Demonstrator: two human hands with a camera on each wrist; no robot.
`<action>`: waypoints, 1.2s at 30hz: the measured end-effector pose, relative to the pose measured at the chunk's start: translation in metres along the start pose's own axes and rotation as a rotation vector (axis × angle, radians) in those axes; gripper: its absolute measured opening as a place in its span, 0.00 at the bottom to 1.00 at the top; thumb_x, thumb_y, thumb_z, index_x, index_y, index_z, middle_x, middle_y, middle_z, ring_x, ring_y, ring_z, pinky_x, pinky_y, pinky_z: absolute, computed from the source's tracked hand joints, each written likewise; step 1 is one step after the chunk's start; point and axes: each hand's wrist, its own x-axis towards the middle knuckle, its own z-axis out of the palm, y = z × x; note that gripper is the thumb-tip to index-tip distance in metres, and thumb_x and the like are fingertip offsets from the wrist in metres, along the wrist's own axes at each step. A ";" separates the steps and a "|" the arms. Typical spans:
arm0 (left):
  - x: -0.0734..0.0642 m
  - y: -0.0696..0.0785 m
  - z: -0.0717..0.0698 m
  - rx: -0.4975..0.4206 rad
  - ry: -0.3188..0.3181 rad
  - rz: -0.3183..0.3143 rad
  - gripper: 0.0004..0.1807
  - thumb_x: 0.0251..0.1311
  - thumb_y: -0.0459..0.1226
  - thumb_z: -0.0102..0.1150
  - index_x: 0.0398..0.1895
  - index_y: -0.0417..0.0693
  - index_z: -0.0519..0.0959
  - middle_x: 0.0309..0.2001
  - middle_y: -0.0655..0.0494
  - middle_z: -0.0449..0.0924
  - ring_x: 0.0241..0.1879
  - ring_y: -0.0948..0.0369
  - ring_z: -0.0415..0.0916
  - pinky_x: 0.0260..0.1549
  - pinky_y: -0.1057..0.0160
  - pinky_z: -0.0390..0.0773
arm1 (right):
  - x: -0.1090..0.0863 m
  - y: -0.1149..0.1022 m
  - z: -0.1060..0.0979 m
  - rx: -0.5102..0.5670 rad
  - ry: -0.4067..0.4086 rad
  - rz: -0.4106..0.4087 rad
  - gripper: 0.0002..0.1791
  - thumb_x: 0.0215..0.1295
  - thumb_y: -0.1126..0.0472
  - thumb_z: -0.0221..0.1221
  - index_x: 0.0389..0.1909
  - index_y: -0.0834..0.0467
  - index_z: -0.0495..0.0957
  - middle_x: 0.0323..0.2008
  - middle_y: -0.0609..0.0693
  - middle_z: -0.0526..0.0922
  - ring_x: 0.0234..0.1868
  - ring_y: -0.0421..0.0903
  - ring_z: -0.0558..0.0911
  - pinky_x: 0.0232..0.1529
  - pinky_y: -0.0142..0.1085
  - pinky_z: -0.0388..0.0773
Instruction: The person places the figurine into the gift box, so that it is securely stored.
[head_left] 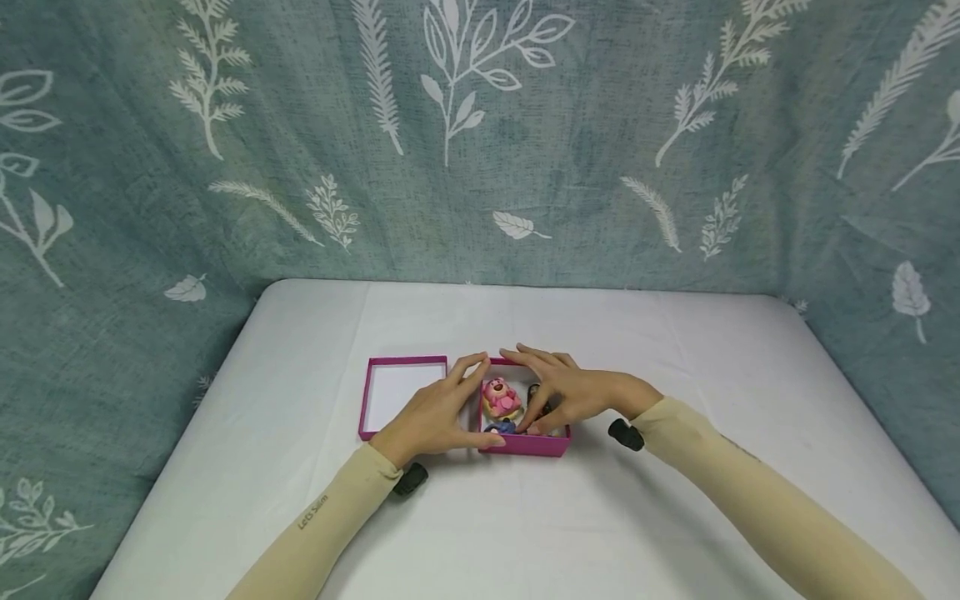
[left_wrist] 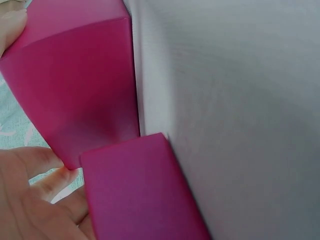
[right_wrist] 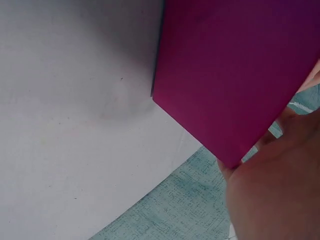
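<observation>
In the head view an open magenta box [head_left: 525,446] stands on the table. My left hand [head_left: 435,417] spans its left end, thumb at the front wall and fingers at the back left corner, and holds it. Inside sit a pink bear figure [head_left: 500,397], a small blue figure [head_left: 501,427] near the front and a dark item [head_left: 533,392]. My right hand [head_left: 570,393] reaches in from the right, its index finger and thumb low beside the blue figure. Whether they pinch something is hidden. Both wrist views show the box's outer walls.
A magenta-rimmed lid [head_left: 405,361] with a white inside lies left of the box, close to the left hand. White cloth covers the table [head_left: 480,533]. A green leaf-patterned curtain [head_left: 525,192] hangs behind and at the sides.
</observation>
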 end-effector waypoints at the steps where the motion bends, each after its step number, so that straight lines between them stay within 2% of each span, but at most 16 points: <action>1: 0.000 0.000 0.000 0.002 -0.002 -0.001 0.62 0.46 0.72 0.62 0.79 0.52 0.50 0.77 0.61 0.48 0.54 0.55 0.78 0.50 0.54 0.80 | 0.000 -0.001 0.000 -0.005 0.000 -0.001 0.08 0.61 0.52 0.65 0.40 0.39 0.89 0.79 0.55 0.41 0.78 0.62 0.34 0.68 0.68 0.37; 14: 0.000 0.001 -0.002 -0.003 0.001 0.005 0.62 0.46 0.70 0.63 0.78 0.50 0.50 0.77 0.57 0.49 0.55 0.54 0.78 0.51 0.53 0.81 | 0.000 0.001 0.001 -0.011 0.017 -0.002 0.08 0.61 0.53 0.65 0.40 0.39 0.89 0.78 0.58 0.42 0.77 0.64 0.35 0.67 0.69 0.38; 22: -0.001 0.001 -0.001 -0.041 -0.005 -0.005 0.62 0.45 0.71 0.63 0.79 0.53 0.48 0.78 0.58 0.48 0.61 0.51 0.74 0.54 0.49 0.79 | -0.003 0.001 0.007 0.017 0.058 -0.010 0.17 0.60 0.53 0.65 0.50 0.43 0.86 0.78 0.59 0.44 0.77 0.63 0.35 0.68 0.68 0.35; 27: -0.001 0.001 0.000 -0.046 -0.007 0.001 0.63 0.45 0.72 0.61 0.79 0.54 0.47 0.78 0.58 0.47 0.63 0.50 0.73 0.55 0.48 0.78 | -0.005 0.000 0.010 0.020 0.095 -0.017 0.21 0.61 0.48 0.65 0.56 0.43 0.82 0.78 0.60 0.44 0.77 0.64 0.36 0.67 0.69 0.36; 31: -0.002 0.000 -0.001 -0.055 -0.022 0.011 0.64 0.45 0.73 0.60 0.79 0.54 0.46 0.79 0.60 0.44 0.67 0.50 0.68 0.58 0.48 0.76 | -0.007 -0.002 0.012 0.003 0.117 -0.019 0.24 0.60 0.45 0.66 0.58 0.43 0.81 0.78 0.60 0.44 0.77 0.64 0.37 0.67 0.69 0.37; 36: -0.005 -0.001 -0.007 -0.100 -0.050 0.025 0.67 0.41 0.73 0.63 0.80 0.55 0.42 0.79 0.67 0.33 0.74 0.53 0.55 0.65 0.49 0.70 | -0.007 -0.006 0.012 -0.001 0.153 -0.023 0.29 0.59 0.47 0.66 0.62 0.48 0.78 0.77 0.60 0.44 0.77 0.64 0.39 0.68 0.67 0.38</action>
